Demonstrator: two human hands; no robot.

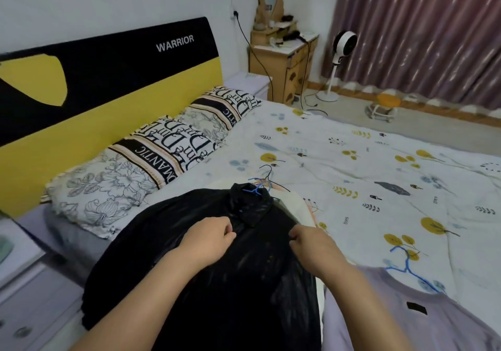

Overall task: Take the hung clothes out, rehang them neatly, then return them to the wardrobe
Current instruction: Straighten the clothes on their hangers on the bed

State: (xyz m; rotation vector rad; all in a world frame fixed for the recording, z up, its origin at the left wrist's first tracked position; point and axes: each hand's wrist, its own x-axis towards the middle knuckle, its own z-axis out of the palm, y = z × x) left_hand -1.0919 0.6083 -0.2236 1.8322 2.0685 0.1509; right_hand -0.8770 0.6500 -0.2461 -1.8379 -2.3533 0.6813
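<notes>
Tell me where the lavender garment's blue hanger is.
In the head view, the blue wire hanger lies on the bed's right side, in the lavender garment, right of the right hand.

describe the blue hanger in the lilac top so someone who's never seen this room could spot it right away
Start at the bed's floral quilt and go to its near right corner, where a lilac top lies flat beside the black shirt that both hands pinch. The blue hanger pokes out of the lilac neckline, hook resting on the quilt. The other blue hanger sits in the black shirt's collar, next to a black wire one.
</notes>
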